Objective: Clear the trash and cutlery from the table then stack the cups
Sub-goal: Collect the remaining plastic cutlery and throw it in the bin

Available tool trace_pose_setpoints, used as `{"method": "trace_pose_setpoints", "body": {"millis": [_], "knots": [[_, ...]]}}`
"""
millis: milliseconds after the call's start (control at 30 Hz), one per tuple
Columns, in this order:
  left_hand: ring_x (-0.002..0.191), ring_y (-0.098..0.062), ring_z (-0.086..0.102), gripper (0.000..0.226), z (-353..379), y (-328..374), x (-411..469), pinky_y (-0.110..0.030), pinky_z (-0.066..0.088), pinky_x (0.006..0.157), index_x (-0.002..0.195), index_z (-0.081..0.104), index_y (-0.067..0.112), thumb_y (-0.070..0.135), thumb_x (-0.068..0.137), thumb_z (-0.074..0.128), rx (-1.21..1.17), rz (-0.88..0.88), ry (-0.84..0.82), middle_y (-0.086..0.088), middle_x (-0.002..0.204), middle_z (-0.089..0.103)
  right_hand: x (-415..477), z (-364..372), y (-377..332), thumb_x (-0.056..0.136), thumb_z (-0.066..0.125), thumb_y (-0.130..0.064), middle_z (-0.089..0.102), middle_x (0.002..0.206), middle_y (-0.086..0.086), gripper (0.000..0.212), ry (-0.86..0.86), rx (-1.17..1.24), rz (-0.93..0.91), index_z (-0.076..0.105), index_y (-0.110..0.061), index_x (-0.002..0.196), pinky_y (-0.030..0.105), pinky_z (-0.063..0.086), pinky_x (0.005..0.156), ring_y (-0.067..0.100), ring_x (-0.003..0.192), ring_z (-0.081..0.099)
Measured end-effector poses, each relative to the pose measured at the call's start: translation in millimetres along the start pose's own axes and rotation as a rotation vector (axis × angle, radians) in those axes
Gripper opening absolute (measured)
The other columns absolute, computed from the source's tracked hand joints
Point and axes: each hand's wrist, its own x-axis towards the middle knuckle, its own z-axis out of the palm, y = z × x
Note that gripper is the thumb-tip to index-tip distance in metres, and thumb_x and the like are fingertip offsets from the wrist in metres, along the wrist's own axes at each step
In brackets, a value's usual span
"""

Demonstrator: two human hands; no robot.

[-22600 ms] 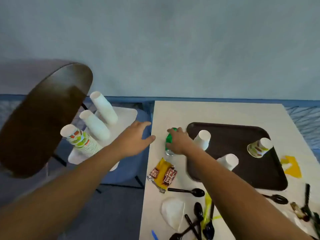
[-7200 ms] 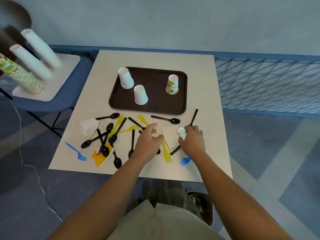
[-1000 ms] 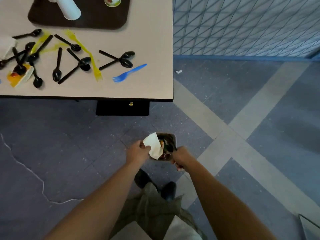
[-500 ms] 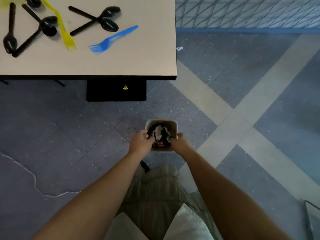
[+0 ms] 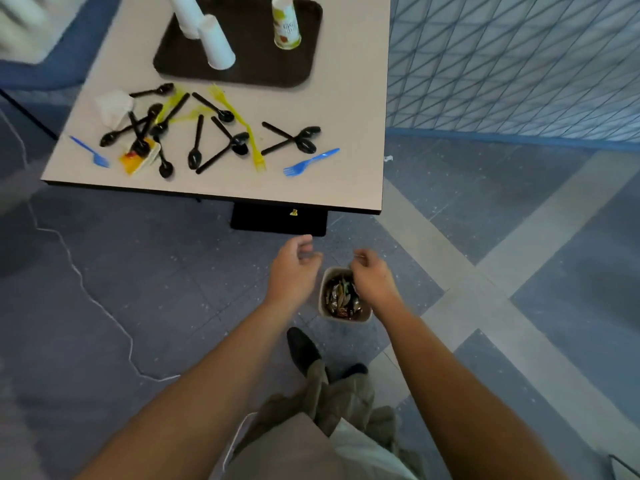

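Both my hands are over the floor, off the near edge of the counter (image 5: 346, 188) and toward its right corner, because the bin (image 5: 322, 299) stands there and that is where the trash goes. My left hand (image 5: 292, 271) hangs just left of the bin rim, its fingers loosely curled and holding nothing. My right hand (image 5: 372, 278) is above the bin's far rim with its fingers curled under. The palm is hidden, so I cannot tell whether anything small is still pinched there. The bin shows wrappers and dark cutlery inside. On the counter, the tray (image 5: 242, 72) sits at the far edge with two plain cups (image 5: 216, 43) upturned and touching, and the printed cup (image 5: 285, 24) apart toward the tray's right side; none are stacked. Black spoons (image 5: 195, 147) and a yellow fork (image 5: 239, 126) lie scattered along the near edge, with a napkin (image 5: 112, 105), an orange wrapper (image 5: 136, 159) and a blue fork (image 5: 90, 152) toward the near left corner. A second blue fork (image 5: 310, 162) lies alone nearer the right. Against one second ago, the white napkin my left hand held over the bin is gone from it. Against half a second ago, both hands have lifted off the bin rim. The counter layout matches. I judge one trash trip done, with the cutlery and remaining trash outstanding.
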Motion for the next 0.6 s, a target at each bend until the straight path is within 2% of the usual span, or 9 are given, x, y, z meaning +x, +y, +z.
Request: {"method": "trace_pose_setpoints", "body": {"millis": [100, 300, 367, 433, 500, 600], "knots": [[0.091, 0.009, 0.058, 0.040, -24, 15, -5, -0.006, 0.041, 0.072, 0.139, 0.058, 0.021, 0.022, 0.100, 0.067, -0.038, 0.054, 0.070, 0.007, 0.124, 0.064, -15, 6, -37, 0.100, 0.050, -0.021, 0.063, 0.134, 0.002, 0.040, 0.029, 0.071, -0.097, 0.055, -0.022, 0.140, 0.046, 0.048, 0.107, 0.021, 0.121, 0.060], [0.094, 0.001, 0.064, 0.042, -76, 28, -2, -0.014, 0.048, 0.078, 0.138, 0.058, 0.024, 0.023, 0.098, 0.070, -0.087, 0.126, 0.132, 0.008, 0.124, 0.063, -15, 33, -108, 0.099, 0.054, -0.016, 0.065, 0.128, 0.000, 0.036, 0.027, 0.136, -0.230, 0.059, -0.021, 0.133, 0.041, 0.052, 0.100, 0.020, 0.115, 0.062], [0.095, -0.003, 0.066, 0.043, -97, 31, 7, -0.018, 0.051, 0.080, 0.138, 0.058, 0.024, 0.023, 0.097, 0.071, -0.072, 0.146, 0.133, 0.007, 0.126, 0.062, -7, 43, -130, 0.099, 0.052, -0.015, 0.062, 0.132, -0.001, 0.038, 0.013, 0.100, -0.242, 0.057, -0.022, 0.136, 0.037, 0.051, 0.099, 0.017, 0.116, 0.059], [0.095, -0.005, 0.067, 0.043, -119, 35, 19, -0.016, 0.050, 0.078, 0.139, 0.058, 0.024, 0.022, 0.097, 0.071, -0.061, 0.157, 0.118, 0.005, 0.127, 0.061, 4, 54, -150, 0.099, 0.048, -0.010, 0.058, 0.139, 0.000, 0.042, 0.014, 0.040, -0.255, 0.055, -0.022, 0.139, 0.037, 0.050, 0.099, 0.017, 0.119, 0.056], [0.094, -0.007, 0.067, 0.043, -142, 38, 33, -0.012, 0.049, 0.075, 0.139, 0.059, 0.022, 0.021, 0.097, 0.070, -0.030, 0.190, 0.095, 0.003, 0.126, 0.061, 21, 63, -168, 0.097, 0.042, -0.004, 0.053, 0.145, 0.003, 0.048, 0.018, -0.035, -0.272, 0.052, -0.020, 0.141, 0.035, 0.046, 0.100, 0.021, 0.127, 0.052], [0.092, -0.007, 0.066, 0.044, -170, 43, 53, -0.014, 0.051, 0.079, 0.140, 0.058, 0.022, 0.021, 0.098, 0.070, 0.002, 0.231, 0.073, 0.003, 0.126, 0.061, 46, 72, -191, 0.095, 0.037, 0.003, 0.046, 0.149, 0.012, 0.055, 0.053, -0.146, -0.258, 0.048, -0.015, 0.146, 0.031, 0.040, 0.098, 0.027, 0.134, 0.048]]}}
